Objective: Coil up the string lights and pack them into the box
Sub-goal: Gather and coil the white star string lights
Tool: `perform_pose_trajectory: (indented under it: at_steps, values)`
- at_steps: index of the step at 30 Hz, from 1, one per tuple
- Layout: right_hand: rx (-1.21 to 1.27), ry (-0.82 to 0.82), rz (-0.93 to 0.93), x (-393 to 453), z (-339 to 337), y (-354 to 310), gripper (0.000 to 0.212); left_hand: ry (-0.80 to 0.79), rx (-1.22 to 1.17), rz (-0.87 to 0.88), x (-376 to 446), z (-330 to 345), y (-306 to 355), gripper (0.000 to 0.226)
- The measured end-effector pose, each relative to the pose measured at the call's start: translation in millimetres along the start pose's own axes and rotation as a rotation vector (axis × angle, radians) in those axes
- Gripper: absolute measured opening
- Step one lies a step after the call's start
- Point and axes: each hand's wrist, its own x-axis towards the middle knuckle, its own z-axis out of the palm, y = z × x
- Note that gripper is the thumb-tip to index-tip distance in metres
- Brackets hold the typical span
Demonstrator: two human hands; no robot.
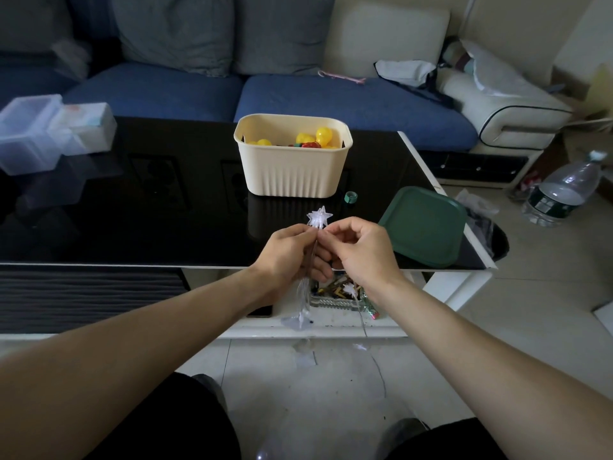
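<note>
Fingers (326, 234) of my right hand (356, 249) were curled in and pinching the wire of the string lights (319, 218) just under the clear star at the top, while my left hand (288, 252) was clamped around the gathered strands below it. Both hands were above the near edge of the black tabletop (166, 200), close together and touching at the star. More of the string hung down from my left hand past the near edge, with another star and loose wire trailing to the floor (331, 376).

I judged the coiling was under way and unfinished, since so much wire was still slack below. The cream box (292, 174) sat toward the far edge of the tabletop, already holding yellow and red pieces, and its green lid (424, 227) lay at the near right corner. The next move called for drawing up another loop with my right hand and laying it into the left-hand bundle without snagging the stars.
</note>
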Motion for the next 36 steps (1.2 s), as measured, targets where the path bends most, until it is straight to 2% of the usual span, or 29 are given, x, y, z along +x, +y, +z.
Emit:
perform_pose_trajectory:
  at_steps: [3, 6, 10, 13, 15, 17, 19, 22, 25, 28, 31, 35, 36]
  values:
    - [-0.096, 0.028, -0.081, 0.7, -0.2, 1.8, 0.002, 0.024, -0.004, 0.022, -0.5, 1.0, 1.7, 0.022]
    - [-0.254, -0.014, -0.165, 1.5, -1.0, 0.2, 0.018, 0.073, 0.02, 0.056, 1.9, -2.2, -0.2, 0.025]
    - [-0.388, -0.187, -0.19, -0.2, -0.1, -7.9, 0.033, 0.161, 0.12, 0.106, 6.9, -12.8, -4.0, 0.027]
    - [-0.369, -0.318, -0.157, -3.6, 4.2, -7.1, 0.044, 0.245, 0.152, 0.131, 9.3, -15.5, -2.6, 0.03]
    - [-0.332, -0.273, -0.128, -1.2, 4.8, -3.9, 0.039, 0.268, 0.141, 0.137, 9.9, -14.4, -1.3, 0.029]
    - [-0.343, -0.248, -0.121, 3.5, 1.2, -0.8, 0.024, 0.268, 0.13, 0.147, 10.0, -14.4, -0.6, 0.024]
    - [-0.387, -0.277, -0.137, 6.0, -5.4, 2.2, 0.012, 0.268, 0.12, 0.16, 10.8, -15.5, -0.1, 0.024]
    - [-0.394, -0.337, -0.146, 9.8, -16.6, 7.8, 0.008, 0.273, 0.075, 0.174, 12.2, -19.9, 1.6, 0.026]
    - [-0.438, -0.472, -0.069, 16.4, -27.4, 15.4, 0.011, 0.231, -0.027, 0.168, 12.0, -23.5, 5.2, 0.027]
    - [-0.472, -0.634, 0.125, 18.5, -35.7, 26.9, 0.014, 0.208, -0.092, 0.165, 10.0, -25.2, 9.8, 0.028]
    - [-0.427, -0.677, 0.256, 17.1, -41.1, 33.5, 0.021, 0.218, -0.138, 0.145, 11.7, -24.2, 10.3, 0.029]
    - [-0.299, -0.709, 0.375, 19.0, -51.7, 32.5, 0.048, 0.255, -0.13, 0.126, 13.7, -23.6, 9.8, 0.031]
    - [-0.297, -0.712, 0.393, 20.7, -55.2, 32.1, 0.046, 0.275, -0.119, 0.13, 13.6, -24.3, 11.3, 0.031]
